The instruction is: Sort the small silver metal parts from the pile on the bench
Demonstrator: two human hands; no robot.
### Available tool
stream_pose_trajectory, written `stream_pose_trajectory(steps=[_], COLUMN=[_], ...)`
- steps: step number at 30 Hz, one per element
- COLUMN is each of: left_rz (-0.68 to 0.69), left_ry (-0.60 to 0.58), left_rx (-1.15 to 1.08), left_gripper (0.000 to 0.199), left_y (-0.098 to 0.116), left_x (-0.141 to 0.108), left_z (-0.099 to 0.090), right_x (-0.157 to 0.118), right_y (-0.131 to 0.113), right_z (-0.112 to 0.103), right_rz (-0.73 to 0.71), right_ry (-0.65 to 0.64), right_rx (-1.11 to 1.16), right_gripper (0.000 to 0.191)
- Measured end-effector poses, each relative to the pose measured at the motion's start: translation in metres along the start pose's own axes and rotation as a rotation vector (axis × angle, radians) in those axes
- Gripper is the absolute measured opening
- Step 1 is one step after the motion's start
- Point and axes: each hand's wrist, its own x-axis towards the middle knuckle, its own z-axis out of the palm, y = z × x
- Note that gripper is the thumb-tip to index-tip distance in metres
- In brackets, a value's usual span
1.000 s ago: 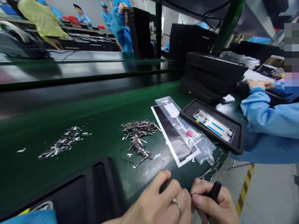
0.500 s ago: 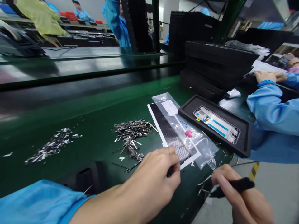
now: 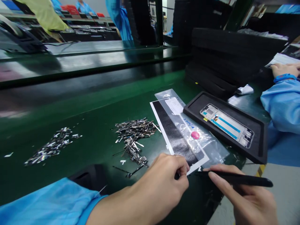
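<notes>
The left hand [image 3: 167, 179] pinches near the corner of the dark-striped sheet [image 3: 174, 134] on the counter [image 3: 93, 137], seemingly steadying it, while the right hand [image 3: 241, 187] grips a black pen-like tool [image 3: 241, 178] aimed there.

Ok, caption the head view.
Right hand holding a slim black tool near a white-bordered black sheet, left hand at its edge.
</notes>
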Motion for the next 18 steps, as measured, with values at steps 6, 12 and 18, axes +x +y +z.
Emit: stream_pose_trajectory(steps=[6, 12, 18], left_rz=[0.000, -0.034, -0.038], left_ry=[-0.069, -0.072, -0.063], left_rx=[-0.378, -0.492, -0.487], left_gripper=[0.009, 0.010, 0.009], left_y=[-0.009, -0.014, -0.012], left_x=[0.011, 0.013, 0.013], left_z=[-0.004, -0.003, -0.002], right_x=[-0.002, 0.001, -0.002], right_y=[-0.004, -0.001, -0.014], right_z=[0.018, 0.015, 0.028], right_rz=[0.269, 0.101, 0.364], right_ry=[0.170, 0.138, 0.268], right_rx=[0.160, 0.009, 0.201], right_gripper=[0.021, 0.012, 0.018])
